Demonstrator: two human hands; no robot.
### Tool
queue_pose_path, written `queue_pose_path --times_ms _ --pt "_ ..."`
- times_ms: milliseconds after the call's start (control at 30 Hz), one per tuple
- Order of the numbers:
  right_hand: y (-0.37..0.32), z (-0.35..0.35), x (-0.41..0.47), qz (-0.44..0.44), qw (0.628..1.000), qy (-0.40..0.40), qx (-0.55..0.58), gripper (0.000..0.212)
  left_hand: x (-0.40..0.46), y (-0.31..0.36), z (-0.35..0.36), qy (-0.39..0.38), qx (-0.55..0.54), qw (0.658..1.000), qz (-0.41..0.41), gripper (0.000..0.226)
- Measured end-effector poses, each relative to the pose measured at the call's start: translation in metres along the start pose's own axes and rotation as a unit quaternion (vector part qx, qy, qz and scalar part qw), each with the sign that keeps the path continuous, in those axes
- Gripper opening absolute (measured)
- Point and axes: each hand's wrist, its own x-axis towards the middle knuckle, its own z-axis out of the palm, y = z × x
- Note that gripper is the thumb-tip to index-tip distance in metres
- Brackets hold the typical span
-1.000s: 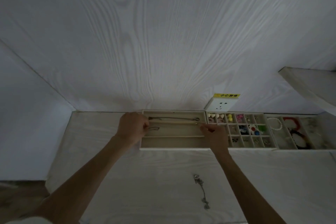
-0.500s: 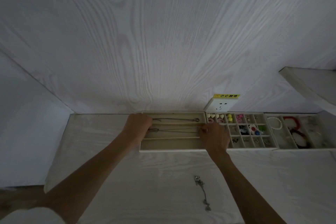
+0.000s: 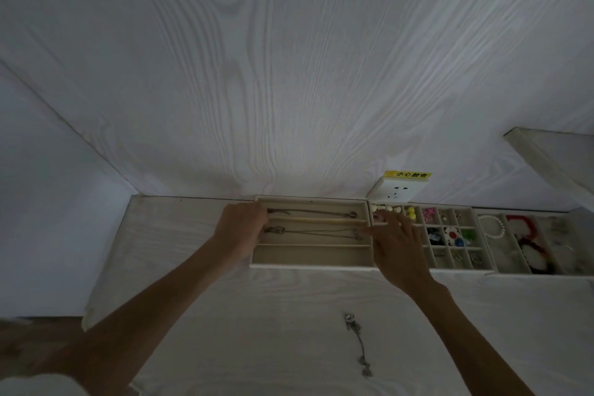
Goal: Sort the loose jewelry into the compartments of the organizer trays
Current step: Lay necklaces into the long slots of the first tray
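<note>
A beige tray with three long slots (image 3: pixel 308 265) stands against the wall. One thin necklace (image 3: pixel 311 211) lies in its far slot and a second necklace (image 3: pixel 316 231) lies stretched along the middle slot; the near slot holds nothing. My left hand (image 3: pixel 241 230) rests at the tray's left end, with its fingertips just clear of the second necklace's clasp. My right hand (image 3: pixel 398 243) hovers with straight fingers over the seam between this tray and the grid tray (image 3: pixel 456 268), touching no jewelry. A loose chain (image 3: pixel 358 342) lies on the table near me.
The grid tray holds small coloured earrings and rings. A third tray (image 3: pixel 511 268) to the right holds a pearl bracelet and red and dark bracelets. A wall socket (image 3: pixel 397 193) with a yellow label sits behind the trays. A shelf (image 3: pixel 553 157) juts out at the upper right.
Both hands lowered the stretched second necklace into the middle slot and let go of it. My right hand's fingers have straightened and shifted right.
</note>
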Motion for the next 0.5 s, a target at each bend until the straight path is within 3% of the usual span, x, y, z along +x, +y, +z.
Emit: queue_pose_path --times_ms 200,500 --pt "-0.003 0.012 -0.005 -0.029 0.998 -0.015 -0.047 0.045 0.002 -0.004 0.008 0.01 -0.05 0.999 -0.007 0.02" --pt "-0.002 0.009 -0.008 -0.007 0.998 -0.028 -0.051 0.037 0.003 -0.006 0.007 -0.012 -0.065 0.998 0.008 0.023"
